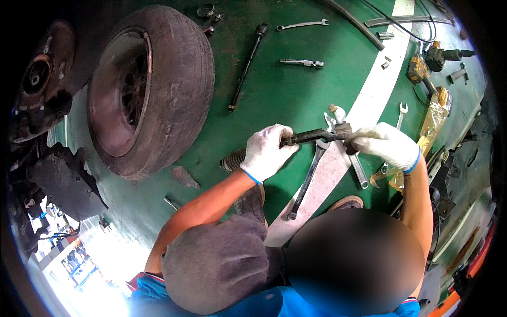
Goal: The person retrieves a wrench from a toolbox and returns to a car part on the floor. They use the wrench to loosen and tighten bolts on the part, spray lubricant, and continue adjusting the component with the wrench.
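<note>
A dark tie rod (311, 136) lies crosswise between my two gloved hands, over the green floor. My left hand (268, 153), in a white knit glove with a blue cuff, is wrapped round the rod beside its ribbed rubber boot (232, 160). At the other end, the fingers of my right hand (388, 145) close on the ball joint (344, 130), its stud pointing up. Below the rod a long dark wrench (306, 185) lies on the white floor stripe. A shiny wrench (359, 171) lies partly hidden under the joint.
A wheel with tyre (182, 84) stands at the left, near a brake hub (37, 76). On the floor ahead are an extension bar (247, 71), a combination wrench (302, 25) and a socket tool (302, 63). Cordless power tools (420, 68) lie far right, near yellowish plastic wrapping (430, 121).
</note>
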A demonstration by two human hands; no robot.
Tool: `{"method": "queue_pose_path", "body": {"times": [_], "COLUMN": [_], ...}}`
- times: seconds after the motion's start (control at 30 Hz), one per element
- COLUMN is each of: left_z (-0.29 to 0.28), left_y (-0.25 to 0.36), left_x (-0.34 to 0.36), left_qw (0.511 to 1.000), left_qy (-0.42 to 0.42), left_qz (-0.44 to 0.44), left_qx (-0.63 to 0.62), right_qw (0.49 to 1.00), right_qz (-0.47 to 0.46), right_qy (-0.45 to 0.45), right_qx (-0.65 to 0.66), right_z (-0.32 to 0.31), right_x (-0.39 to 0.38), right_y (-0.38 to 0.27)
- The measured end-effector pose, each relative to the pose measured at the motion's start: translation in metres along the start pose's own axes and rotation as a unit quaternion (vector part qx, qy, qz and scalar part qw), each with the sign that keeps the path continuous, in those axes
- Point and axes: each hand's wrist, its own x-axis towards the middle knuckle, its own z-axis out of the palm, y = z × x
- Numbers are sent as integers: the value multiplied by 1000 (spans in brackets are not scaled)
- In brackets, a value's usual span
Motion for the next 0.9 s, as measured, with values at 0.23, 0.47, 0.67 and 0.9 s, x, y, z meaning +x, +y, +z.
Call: {"method": "queue_pose_path", "body": {"times": [0.23, 0.47, 0.67, 0.9], "left_z": [1, 6, 4, 7], "left_y": [-1, 2, -3, -5], "left_x": [0, -2, 2, -4], "left_qw": [998, 999, 998, 1000], "left_qy": [-1, -24, -7, 9], "left_qz": [-58, -34, -62, 23], "left_qx": [-10, 4, -30, 11], "right_qw": [958, 947, 959, 960], "right_qz": [135, -9, -125, 120], "right_qy": [149, 115, 95, 182], "right_qx": [203, 300, 235, 175], "right_z": [21, 21, 11, 4], "right_x": [30, 48, 32, 37], "right_y": [18, 27, 26, 38]}}
